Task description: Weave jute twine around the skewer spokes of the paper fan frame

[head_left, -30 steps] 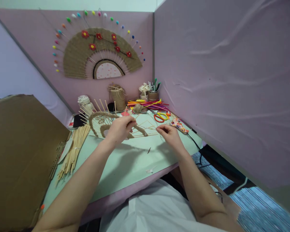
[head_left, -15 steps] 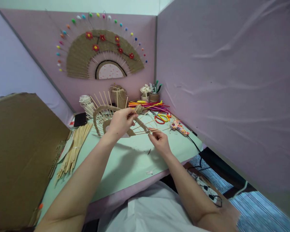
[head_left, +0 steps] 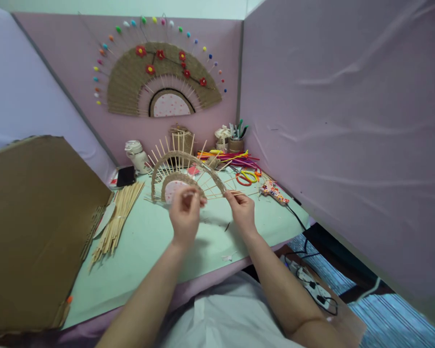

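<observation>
A half-round fan frame of thin wooden sticks stands on the table, with a woven twine band [head_left: 177, 153] arching across the sticks. At its base is a half-disc of white dotted material [head_left: 171, 190] edged in brown twine. My right hand [head_left: 242, 209] pinches the band's right end together with a stick. My left hand [head_left: 186, 215] is in front of the half-disc, slightly blurred, its fingers curled in toward the thumb. Whatever they hold, if anything, cannot be made out. Behind the band sits a small ball of twine [head_left: 213, 162].
A bundle of sticks [head_left: 118, 217] lies left, beside a phone [head_left: 126, 176] and a cardboard sheet [head_left: 39, 232]. Scissors [head_left: 248, 177], pipe cleaners [head_left: 235, 158] and a patterned glue gun [head_left: 273, 191] are at right. A finished fan [head_left: 126, 82] hangs on the back panel.
My left hand has come off the top of the band and moved down toward me. My right hand keeps its pinch at the band's end. The view has shifted slightly left.
</observation>
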`<action>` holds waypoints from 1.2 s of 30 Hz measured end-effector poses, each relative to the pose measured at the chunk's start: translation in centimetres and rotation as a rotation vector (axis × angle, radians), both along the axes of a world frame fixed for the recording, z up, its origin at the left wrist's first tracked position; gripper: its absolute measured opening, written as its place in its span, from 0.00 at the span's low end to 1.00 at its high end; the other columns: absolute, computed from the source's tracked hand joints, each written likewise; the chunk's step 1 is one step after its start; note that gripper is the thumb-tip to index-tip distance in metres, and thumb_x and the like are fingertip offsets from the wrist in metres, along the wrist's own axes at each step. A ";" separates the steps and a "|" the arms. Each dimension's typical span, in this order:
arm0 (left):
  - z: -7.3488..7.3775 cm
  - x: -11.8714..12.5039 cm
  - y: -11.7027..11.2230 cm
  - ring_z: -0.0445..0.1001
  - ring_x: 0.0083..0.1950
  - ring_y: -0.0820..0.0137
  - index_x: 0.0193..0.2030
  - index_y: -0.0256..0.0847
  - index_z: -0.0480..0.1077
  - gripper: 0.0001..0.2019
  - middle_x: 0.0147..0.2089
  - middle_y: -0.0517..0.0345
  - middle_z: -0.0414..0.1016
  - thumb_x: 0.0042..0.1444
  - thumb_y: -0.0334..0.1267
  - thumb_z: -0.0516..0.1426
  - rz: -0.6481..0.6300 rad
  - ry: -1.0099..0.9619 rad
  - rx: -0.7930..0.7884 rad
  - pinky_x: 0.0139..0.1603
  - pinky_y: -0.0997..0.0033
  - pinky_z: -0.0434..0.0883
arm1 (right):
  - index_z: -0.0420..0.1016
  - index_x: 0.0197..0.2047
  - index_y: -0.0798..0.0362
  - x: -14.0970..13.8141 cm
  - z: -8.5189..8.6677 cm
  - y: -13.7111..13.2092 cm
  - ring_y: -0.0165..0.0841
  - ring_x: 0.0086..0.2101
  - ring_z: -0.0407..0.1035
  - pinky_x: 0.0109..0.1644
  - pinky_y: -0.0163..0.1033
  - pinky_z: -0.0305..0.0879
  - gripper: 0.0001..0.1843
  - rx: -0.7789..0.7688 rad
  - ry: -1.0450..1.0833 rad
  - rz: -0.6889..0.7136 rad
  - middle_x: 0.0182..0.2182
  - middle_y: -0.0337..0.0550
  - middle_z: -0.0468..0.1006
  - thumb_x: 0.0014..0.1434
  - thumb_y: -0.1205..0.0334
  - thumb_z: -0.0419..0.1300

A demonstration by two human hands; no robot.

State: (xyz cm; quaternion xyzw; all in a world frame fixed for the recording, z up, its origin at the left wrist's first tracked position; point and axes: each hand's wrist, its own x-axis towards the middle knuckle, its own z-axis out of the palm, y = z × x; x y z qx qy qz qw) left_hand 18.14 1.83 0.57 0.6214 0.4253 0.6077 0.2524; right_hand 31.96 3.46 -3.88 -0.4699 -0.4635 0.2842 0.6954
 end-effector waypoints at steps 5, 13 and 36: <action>-5.8 0.6 -1.5 0.75 0.44 0.66 0.36 0.42 0.67 0.07 0.40 0.54 0.74 0.50 0.36 0.60 -0.307 -0.803 -0.778 0.44 0.67 0.72 | 0.77 0.29 0.55 0.1 -0.2 -0.3 0.37 0.35 0.72 0.42 0.41 0.65 0.16 -0.023 -0.002 0.001 0.32 0.47 0.80 0.53 0.50 0.60; -4.3 2.4 4.0 0.69 0.58 0.63 0.48 0.46 0.70 0.13 0.53 0.55 0.74 0.58 0.42 0.54 -0.708 -1.198 -0.646 0.59 0.54 0.64 | 0.77 0.30 0.56 0.2 -1.2 0.2 0.33 0.29 0.67 0.30 0.36 0.62 0.19 -0.061 0.055 0.001 0.31 0.47 0.78 0.52 0.46 0.60; -2.1 -2.8 6.3 0.76 0.45 0.68 0.57 0.49 0.64 0.30 0.47 0.57 0.76 0.46 0.29 0.62 -0.662 -0.693 -0.420 0.54 0.58 0.67 | 0.75 0.33 0.56 -4.3 -2.3 2.1 0.23 0.16 0.44 0.19 0.32 0.42 0.22 -0.218 0.297 0.316 0.13 0.27 0.51 0.48 0.43 0.62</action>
